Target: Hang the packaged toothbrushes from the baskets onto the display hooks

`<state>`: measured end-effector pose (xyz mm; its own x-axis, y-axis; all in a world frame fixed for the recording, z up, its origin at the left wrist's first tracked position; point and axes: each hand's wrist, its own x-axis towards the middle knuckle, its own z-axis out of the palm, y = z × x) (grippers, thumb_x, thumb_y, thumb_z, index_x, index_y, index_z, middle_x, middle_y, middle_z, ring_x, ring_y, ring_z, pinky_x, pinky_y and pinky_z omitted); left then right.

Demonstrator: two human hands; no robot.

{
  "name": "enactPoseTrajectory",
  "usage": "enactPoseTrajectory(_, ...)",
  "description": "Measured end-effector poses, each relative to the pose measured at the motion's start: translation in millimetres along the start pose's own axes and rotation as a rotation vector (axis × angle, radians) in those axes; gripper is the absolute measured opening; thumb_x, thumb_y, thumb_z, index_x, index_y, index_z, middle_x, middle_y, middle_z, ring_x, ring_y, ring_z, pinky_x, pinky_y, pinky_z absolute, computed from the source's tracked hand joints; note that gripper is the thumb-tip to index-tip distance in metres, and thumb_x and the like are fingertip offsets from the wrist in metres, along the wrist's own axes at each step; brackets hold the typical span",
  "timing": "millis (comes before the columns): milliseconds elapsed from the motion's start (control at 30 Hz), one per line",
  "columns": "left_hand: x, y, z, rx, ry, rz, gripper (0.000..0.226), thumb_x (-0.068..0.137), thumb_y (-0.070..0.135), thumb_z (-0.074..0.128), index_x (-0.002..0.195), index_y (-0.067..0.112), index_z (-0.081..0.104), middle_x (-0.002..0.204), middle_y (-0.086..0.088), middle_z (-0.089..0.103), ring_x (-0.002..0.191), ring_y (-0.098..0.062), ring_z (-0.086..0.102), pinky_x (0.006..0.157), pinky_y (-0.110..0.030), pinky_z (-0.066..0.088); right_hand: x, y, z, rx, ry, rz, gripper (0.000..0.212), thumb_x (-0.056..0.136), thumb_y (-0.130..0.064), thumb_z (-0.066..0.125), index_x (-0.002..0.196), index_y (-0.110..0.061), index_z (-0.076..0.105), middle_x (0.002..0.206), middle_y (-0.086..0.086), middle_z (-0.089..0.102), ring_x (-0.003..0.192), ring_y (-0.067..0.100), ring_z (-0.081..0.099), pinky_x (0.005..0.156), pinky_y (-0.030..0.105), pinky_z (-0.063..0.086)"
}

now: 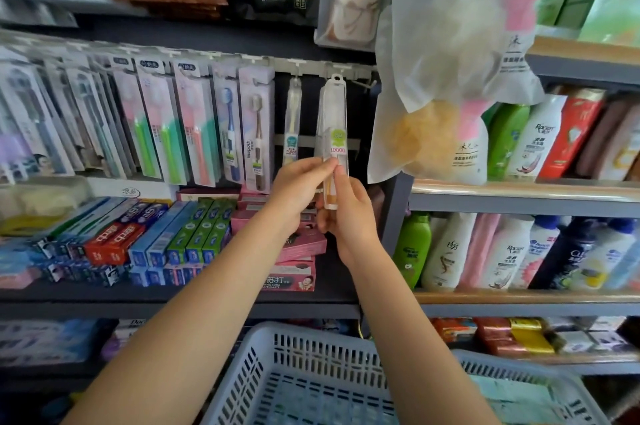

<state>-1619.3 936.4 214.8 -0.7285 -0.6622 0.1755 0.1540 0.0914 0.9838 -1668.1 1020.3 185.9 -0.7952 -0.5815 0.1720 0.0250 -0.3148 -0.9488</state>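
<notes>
Both hands hold a clear packaged toothbrush (334,120) with a green label, raised in front of the display rail (311,66). Its hang tab is level with a hook (341,73) near the rail's right end; whether it is on the hook I cannot tell. My left hand (301,187) pinches the pack's lower part from the left. My right hand (349,210) grips its bottom end from the right. Another clear pack (292,120) hangs one hook to the left. Many carded toothbrushes (138,120) fill the hooks further left. A blue-grey basket (311,365) sits below my arms.
A bare hook (365,83) sticks out at the rail's right end. A hanging bag with a yellow sponge (440,85) crowds the right side. Toothpaste boxes (166,237) fill the shelf below. Shampoo bottles (519,244) stand on the right shelves. A second basket (540,386) lies at lower right.
</notes>
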Motion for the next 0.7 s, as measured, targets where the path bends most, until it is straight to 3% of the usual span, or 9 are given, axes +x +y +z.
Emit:
enactPoseTrajectory(133, 5.4, -12.3, 1.0, -0.005, 0.027, 0.005, 0.012, 0.094, 0.032, 0.07, 0.082, 0.03, 0.074, 0.074, 0.008, 0.075, 0.066, -0.005, 0.066, 0.068, -0.023, 0.054, 1.2, 8.0, 0.1, -0.001, 0.015, 0.025, 0.039, 0.104, -0.046, 0.05, 0.105, -0.009, 0.059, 0.069, 0.005, 0.061, 0.044, 0.016, 0.048, 0.042, 0.026, 0.038)
enactPoseTrajectory(233, 7.9, -16.7, 2.0, -0.014, 0.042, 0.002, 0.008, 0.094, 0.032, 0.07, 0.087, 0.031, 0.073, 0.064, 0.018, 0.071, 0.055, 0.008, 0.064, 0.053, -0.012, 0.05, 4.2, 12.8, -0.7, -0.002, 0.011, 0.036, 0.042, 0.104, -0.047, 0.05, 0.11, -0.006, 0.059, 0.073, 0.008, 0.065, 0.047, 0.017, 0.052, 0.045, 0.028, 0.043)
enactPoseTrajectory(333, 8.8, -26.5, 2.6, -0.013, 0.078, -0.007, 0.011, 0.093, 0.034, 0.072, 0.099, 0.026, 0.075, 0.081, 0.011, 0.076, 0.07, -0.002, 0.071, 0.049, -0.018, 0.051, 3.9, 22.5, -5.0, 0.033, -0.017, 0.078, 0.04, 0.105, -0.042, 0.049, 0.115, -0.004, 0.06, 0.075, 0.007, 0.07, 0.056, 0.019, 0.061, 0.052, 0.03, 0.05)
enactPoseTrajectory(500, 7.2, -59.2, 2.1, 0.04, 0.069, -0.011, 0.024, 0.089, 0.03, 0.076, 0.11, 0.021, 0.073, 0.094, 0.011, 0.074, 0.078, 0.003, 0.07, 0.063, -0.012, 0.053, 0.6, 42.7, -16.1, 0.077, 0.021, 0.133, 0.037, 0.107, -0.034, 0.048, 0.115, -0.001, 0.063, 0.081, 0.007, 0.074, 0.063, 0.019, 0.07, 0.055, 0.027, 0.054)
enactPoseTrajectory(600, 13.7, -71.7, 2.2, 0.054, 0.103, -0.021, 0.034, 0.087, 0.034, 0.078, 0.118, 0.021, 0.071, 0.104, 0.008, 0.073, 0.096, -0.005, 0.069, 0.082, -0.025, 0.057, 10.1, 49.5, -16.8, 0.078, 0.049, 0.177, 0.04, 0.107, -0.035, 0.048, 0.115, 0.0, 0.066, 0.089, 0.013, 0.075, 0.061, 0.018, 0.069, 0.055, 0.026, 0.054)
enactPoseTrajectory(700, 26.3, -77.1, 4.2, 0.023, 0.149, -0.048, 0.035, 0.085, 0.032, 0.08, 0.117, 0.019, 0.073, 0.105, 0.002, 0.075, 0.097, -0.013, 0.071, 0.088, -0.035, 0.06, 26.5, 57.1, -13.6, 0.058, 0.101, 0.234, 0.041, 0.106, -0.037, 0.051, 0.113, -0.001, 0.069, 0.096, 0.015, 0.076, 0.066, 0.019, 0.07, 0.059, 0.029, 0.056)
